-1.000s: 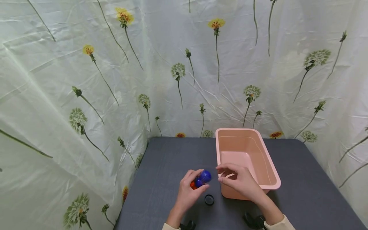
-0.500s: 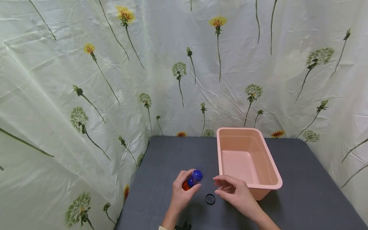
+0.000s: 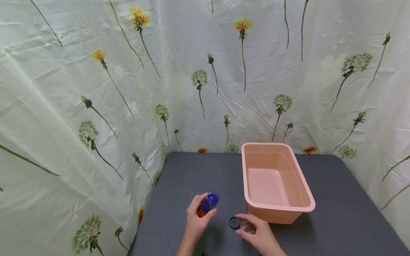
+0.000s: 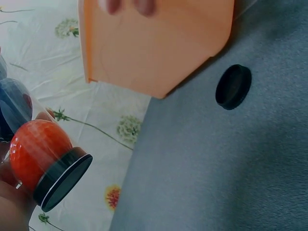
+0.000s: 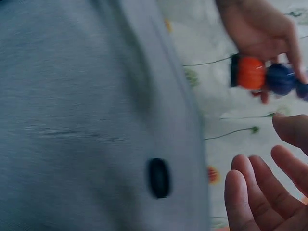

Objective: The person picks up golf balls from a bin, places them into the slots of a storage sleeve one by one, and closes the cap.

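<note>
My left hand (image 3: 195, 224) grips a clear plastic tube (image 3: 211, 201) above the table, tilted. Inside it, an orange ball (image 4: 38, 147) sits against a black end cap (image 4: 62, 180); blue balls (image 5: 280, 78) follow towards the other end, which looks uncapped in the head view. On the table lies a loose black round cap (image 3: 235, 223), its hollow side up. My right hand (image 3: 257, 234) is right beside this cap, thumb and fingers apart and bent, holding nothing. In the right wrist view a gap shows between the fingertips and the cap.
A pink plastic bin (image 3: 278, 215) with nothing inside it stands behind my right hand. The dark grey table (image 3: 192, 174) ends at a white flowered sheet (image 3: 192, 89) at the back and sides.
My left hand has moved left and slightly nearer with the tube. The right hand has come down from beside the bin to the loose cap, which stays in place.
</note>
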Motion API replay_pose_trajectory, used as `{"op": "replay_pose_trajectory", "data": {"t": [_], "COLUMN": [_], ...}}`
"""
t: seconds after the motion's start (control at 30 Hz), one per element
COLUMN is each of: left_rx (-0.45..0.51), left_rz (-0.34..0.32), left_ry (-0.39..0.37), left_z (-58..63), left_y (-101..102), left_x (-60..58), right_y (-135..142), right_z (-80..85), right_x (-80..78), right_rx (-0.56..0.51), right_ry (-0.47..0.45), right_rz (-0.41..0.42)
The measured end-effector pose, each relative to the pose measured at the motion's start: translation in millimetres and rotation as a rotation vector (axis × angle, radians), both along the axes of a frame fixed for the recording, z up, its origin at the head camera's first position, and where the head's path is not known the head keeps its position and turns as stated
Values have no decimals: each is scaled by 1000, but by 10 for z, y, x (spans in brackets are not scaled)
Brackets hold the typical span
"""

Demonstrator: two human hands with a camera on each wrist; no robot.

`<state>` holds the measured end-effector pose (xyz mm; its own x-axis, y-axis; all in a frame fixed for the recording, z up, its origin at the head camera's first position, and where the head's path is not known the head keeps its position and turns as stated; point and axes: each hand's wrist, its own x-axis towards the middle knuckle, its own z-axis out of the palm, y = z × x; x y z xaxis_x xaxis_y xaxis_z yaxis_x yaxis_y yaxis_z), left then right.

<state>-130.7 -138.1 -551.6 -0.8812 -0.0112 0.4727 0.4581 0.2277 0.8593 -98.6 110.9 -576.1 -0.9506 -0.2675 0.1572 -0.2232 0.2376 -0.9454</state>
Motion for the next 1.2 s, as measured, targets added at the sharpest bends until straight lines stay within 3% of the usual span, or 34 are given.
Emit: {"op": "replay_pose_trajectory", "data": {"t": [0.2,0.5,0.67,0.93,1.2], "left_rx": [24,9,1,-36,-68], "left_rz": [11,20,20,42,4], "left_ry": [-41,-52,-77,-98,-117], "left_z": [240,263,200,-70,-112], "left_y": [52,66,72,47,24], "left_x": [131,169,156,38,14], "right_y": [-39,-132,-155,-194,-278], "right_z": [-278,-540,-631,-713,-749], "right_x": [-49,-111,-136,-186,-187], "right_rx": [19,131,191,203,360], "right_ry": [-35,-63,-76,-1,41], "right_rz": [-76,-161,-173,-174,-161]}}
